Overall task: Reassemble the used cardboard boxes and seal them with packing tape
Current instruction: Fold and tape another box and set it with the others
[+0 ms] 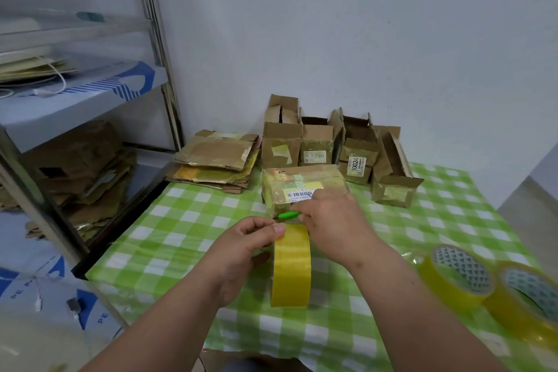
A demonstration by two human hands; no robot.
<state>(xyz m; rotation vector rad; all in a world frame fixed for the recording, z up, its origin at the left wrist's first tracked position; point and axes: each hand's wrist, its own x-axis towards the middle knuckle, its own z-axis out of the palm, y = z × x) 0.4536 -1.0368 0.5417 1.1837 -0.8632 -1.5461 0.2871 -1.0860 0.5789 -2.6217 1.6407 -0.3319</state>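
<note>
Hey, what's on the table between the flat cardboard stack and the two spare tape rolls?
In the head view: the taped cardboard box, both hands, and the yellow tape roll they hold.

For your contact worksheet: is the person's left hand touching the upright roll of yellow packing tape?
Touching. The head view shows the left hand pinching the upright roll of yellow packing tape at its top edge, thumb pressed onto the tape, no gap.

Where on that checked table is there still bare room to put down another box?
The left part of the tablecloth, between the flat cardboard stack and the left hand, is bare. The back is crowded with opened boxes; spare tape rolls fill the near right corner.
</note>
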